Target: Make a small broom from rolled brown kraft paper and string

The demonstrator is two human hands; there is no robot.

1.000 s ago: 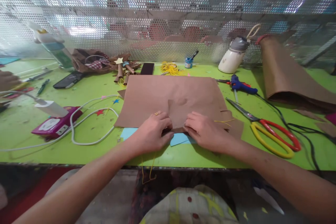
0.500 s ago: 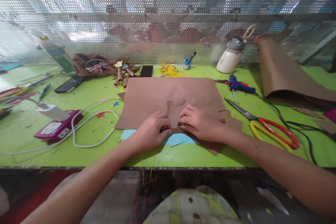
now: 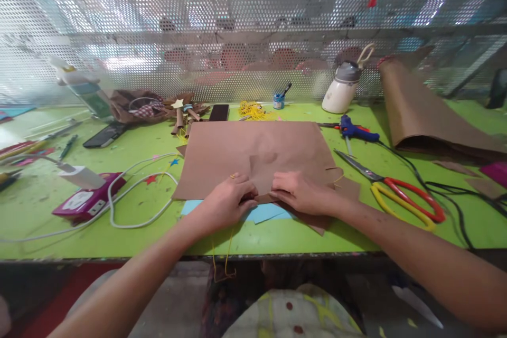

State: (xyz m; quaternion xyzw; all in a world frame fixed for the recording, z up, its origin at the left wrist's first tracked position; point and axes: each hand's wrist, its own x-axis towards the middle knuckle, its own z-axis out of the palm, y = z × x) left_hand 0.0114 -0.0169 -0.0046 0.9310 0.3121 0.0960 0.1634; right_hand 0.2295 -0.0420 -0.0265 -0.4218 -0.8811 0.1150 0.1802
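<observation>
L hand (image 3: 227,202) & R hand (image 3: 303,193) fingers pinched the near edge of the small brown paper piece (image 3: 263,169), at 6 o'clock on the big brown sheet (image 3: 229,148), front-mid bench (image 3: 277,237). Imo only that edge was folded, rest flat.

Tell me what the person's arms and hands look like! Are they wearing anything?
The left arm and the right arm are bare as far as the picture shows: no sleeves, watch or bracelet. The left hand and right hand wear no gloves. A small yellowish thing on a left finger may be a ring; too small to tell.
</observation>
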